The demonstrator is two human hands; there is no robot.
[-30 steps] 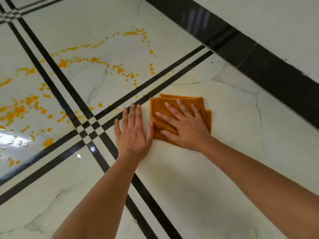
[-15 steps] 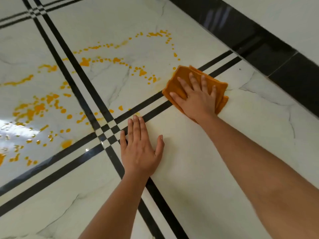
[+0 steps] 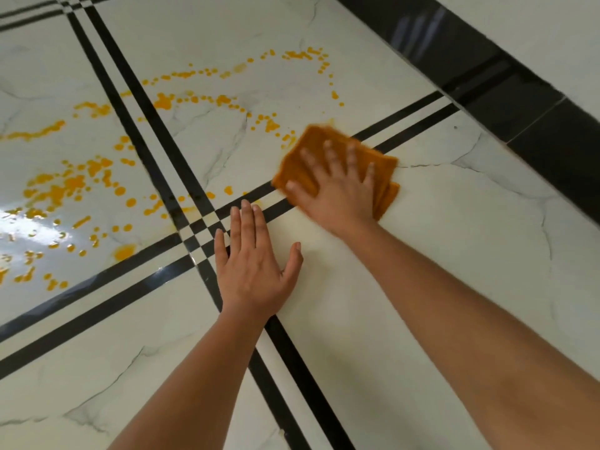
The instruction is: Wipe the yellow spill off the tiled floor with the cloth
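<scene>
A folded orange cloth [image 3: 310,151] lies flat on the white marbled tiled floor [image 3: 422,287], across the black double stripe. My right hand [image 3: 337,186] presses on it with fingers spread, blurred by motion. The cloth's far left edge touches the nearest drops of the yellow spill [image 3: 71,186], which spreads in dots and puddles over the tiles to the left and in an arc [image 3: 305,55] further away. My left hand [image 3: 255,264] rests flat on the floor near the crossing of the black stripes, fingers apart, holding nothing.
Black double stripes [image 3: 156,134] cross the floor beside my left hand. A glossy black skirting band [image 3: 487,60] runs along the wall at the upper right. A bright glare [image 3: 29,222] sits on the wet tile at the left.
My right hand has slid the cloth away from me, then leftward across the black stripe to the edge of the spill drops. My left hand has stayed flat on the floor.
</scene>
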